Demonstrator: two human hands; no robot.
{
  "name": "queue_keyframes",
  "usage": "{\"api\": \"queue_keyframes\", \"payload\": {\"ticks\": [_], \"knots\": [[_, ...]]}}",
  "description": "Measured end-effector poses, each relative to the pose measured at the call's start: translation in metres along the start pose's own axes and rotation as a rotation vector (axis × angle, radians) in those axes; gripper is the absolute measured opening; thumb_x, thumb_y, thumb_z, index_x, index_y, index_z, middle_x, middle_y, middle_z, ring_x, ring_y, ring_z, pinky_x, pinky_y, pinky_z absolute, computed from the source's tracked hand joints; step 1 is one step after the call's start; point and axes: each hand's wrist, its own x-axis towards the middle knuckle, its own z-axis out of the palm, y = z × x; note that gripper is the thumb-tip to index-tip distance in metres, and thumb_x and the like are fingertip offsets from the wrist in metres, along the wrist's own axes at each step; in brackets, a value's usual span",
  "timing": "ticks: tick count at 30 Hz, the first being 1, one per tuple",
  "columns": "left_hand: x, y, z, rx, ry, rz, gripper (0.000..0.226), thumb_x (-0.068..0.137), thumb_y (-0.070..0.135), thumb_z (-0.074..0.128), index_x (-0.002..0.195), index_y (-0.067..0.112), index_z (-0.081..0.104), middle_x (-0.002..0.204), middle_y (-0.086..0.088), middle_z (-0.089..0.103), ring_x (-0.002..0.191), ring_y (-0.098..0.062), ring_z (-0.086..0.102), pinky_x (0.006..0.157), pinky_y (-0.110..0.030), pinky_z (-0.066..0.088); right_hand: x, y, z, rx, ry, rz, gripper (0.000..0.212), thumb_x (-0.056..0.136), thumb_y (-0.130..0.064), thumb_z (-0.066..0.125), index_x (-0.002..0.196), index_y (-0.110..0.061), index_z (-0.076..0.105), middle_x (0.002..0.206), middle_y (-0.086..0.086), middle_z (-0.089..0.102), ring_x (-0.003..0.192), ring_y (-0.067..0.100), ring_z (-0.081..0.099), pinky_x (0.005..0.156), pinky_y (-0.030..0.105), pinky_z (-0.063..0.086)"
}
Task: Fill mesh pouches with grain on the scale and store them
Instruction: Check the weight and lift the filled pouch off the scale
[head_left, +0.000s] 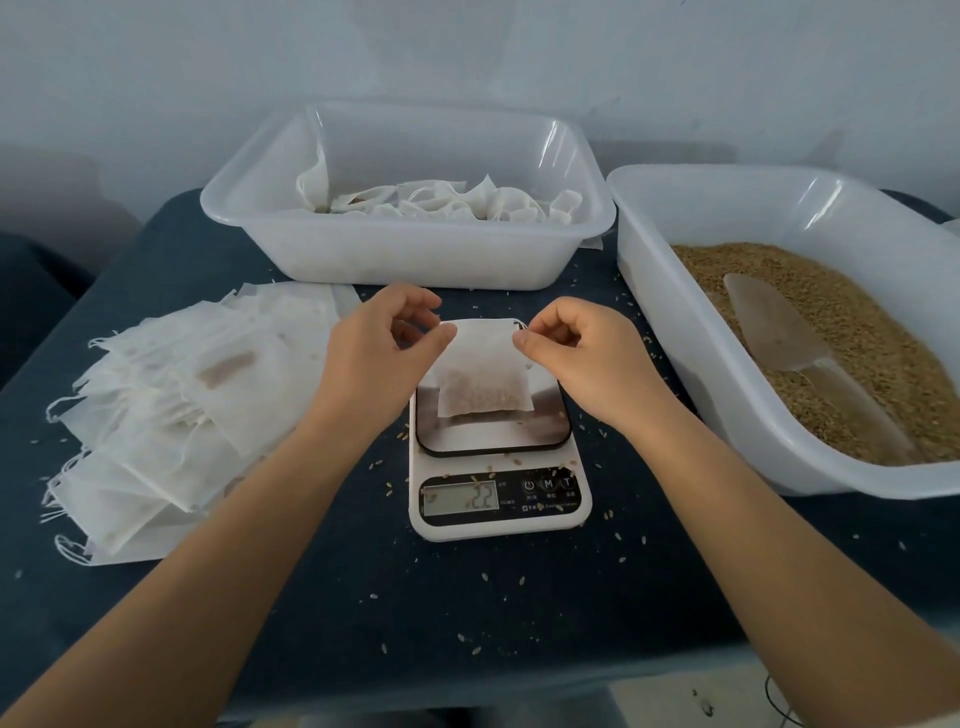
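A person holds a partly filled mesh pouch (484, 371) upright over the plate of a kitchen scale (496, 441), the left hand (387, 338) and right hand (574, 340) each pinching an upper corner at the mouth between thumb and fingertips, apparently at the drawstring ends, a hold that looks suited to pulling the top closed. The grain has sunk to the pouch's bottom, which rests on or just above the plate; which cannot be told. The display (460, 500) shows digits. A stack of empty pouches (171, 410) lies within reach at left, a scoop (779, 325) rests in the grain tub (649, 291) at right, and filled pouches sit in the far tub (415, 254), likely this one's destination. Loose kernels dot the dark tablecloth (389, 623).
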Motion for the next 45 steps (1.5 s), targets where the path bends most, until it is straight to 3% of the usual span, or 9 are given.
{"api": "queue_keyframes", "payload": {"ticks": [13,17,21,28,33,36,39,42,45], "knots": [[0.002,-0.004,0.001,0.04,-0.02,-0.005,0.024,0.084,0.03,0.067,0.107,0.026,0.06,0.09,0.015,0.063,0.081,0.002,0.056,0.067,-0.005,0.041,0.002,0.003,0.001,-0.044,0.012,0.016,0.006,0.085,-0.034,0.067,0.087,-0.031,0.062,0.081,-0.012,0.064,0.071,-0.004,0.055,0.061,0.008,0.04],[0.008,-0.006,0.002,0.169,-0.16,-0.039,0.041,0.087,0.039,0.062,0.124,0.025,0.054,0.102,0.013,0.057,0.095,-0.004,0.053,0.077,-0.015,0.034,0.009,0.0,0.003,-0.09,-0.086,0.086,0.048,0.085,-0.042,0.064,0.129,-0.028,0.051,0.106,-0.014,0.061,0.079,-0.009,0.051,0.058,0.004,0.036],[0.014,-0.005,0.006,0.193,-0.213,-0.054,0.04,0.083,0.037,0.068,0.119,0.023,0.058,0.097,0.012,0.06,0.094,-0.007,0.056,0.077,-0.019,0.038,0.019,-0.006,0.005,-0.108,-0.217,0.165,0.064,0.083,-0.04,0.067,0.14,-0.024,0.042,0.107,-0.013,0.058,0.087,0.001,0.052,0.062,0.013,0.034],[0.027,-0.007,0.013,0.258,-0.225,-0.106,0.041,0.085,0.035,0.066,0.122,0.02,0.057,0.103,0.007,0.062,0.098,-0.01,0.056,0.078,-0.022,0.035,0.029,-0.012,0.009,-0.207,-0.244,0.198,0.065,0.084,-0.035,0.066,0.142,-0.02,0.041,0.132,0.0,0.055,0.109,0.016,0.055,0.077,0.021,0.038],[0.029,-0.007,0.014,0.259,-0.186,-0.086,0.043,0.084,0.037,0.066,0.122,0.02,0.057,0.11,0.007,0.058,0.097,-0.009,0.054,0.08,-0.022,0.036,0.03,-0.017,0.007,-0.206,-0.274,0.164,0.047,0.087,-0.021,0.065,0.132,-0.018,0.054,0.12,-0.003,0.061,0.105,0.011,0.057,0.083,0.019,0.041],[0.026,-0.007,0.011,0.109,-0.152,-0.086,0.047,0.082,0.041,0.067,0.124,0.023,0.055,0.11,0.013,0.057,0.095,-0.006,0.055,0.077,-0.018,0.038,0.023,-0.021,0.003,-0.05,-0.216,0.073,0.04,0.088,-0.015,0.064,0.127,-0.019,0.058,0.086,-0.013,0.057,0.078,-0.003,0.054,0.069,0.009,0.041],[0.019,0.0,0.003,-0.318,-0.187,-0.174,0.043,0.076,0.036,0.074,0.115,0.026,0.058,0.104,0.01,0.065,0.093,-0.007,0.063,0.077,-0.023,0.048,0.016,-0.028,-0.002,0.169,-0.148,-0.008,0.028,0.087,-0.009,0.064,0.113,-0.021,0.065,0.073,-0.012,0.05,0.062,-0.007,0.049,0.069,0.009,0.044],[0.016,0.009,-0.005,-0.68,-0.23,-0.191,0.044,0.065,0.029,0.074,0.106,0.021,0.06,0.09,0.006,0.072,0.085,-0.012,0.067,0.075,-0.028,0.053,0.013,-0.041,-0.008,0.31,-0.124,-0.051,0.027,0.088,-0.007,0.063,0.099,-0.032,0.065,0.074,-0.01,0.051,0.069,-0.002,0.052,0.072,0.015,0.047],[0.017,0.021,-0.011,-0.808,-0.217,-0.15,0.042,0.066,0.023,0.075,0.105,0.017,0.06,0.083,0.005,0.072,0.08,-0.011,0.067,0.071,-0.025,0.054,0.013,-0.053,-0.013,0.431,-0.109,-0.082,0.03,0.089,-0.004,0.06,0.095,-0.034,0.064,0.084,0.002,0.052,0.084,0.013,0.054,0.089,0.037,0.052]]}}
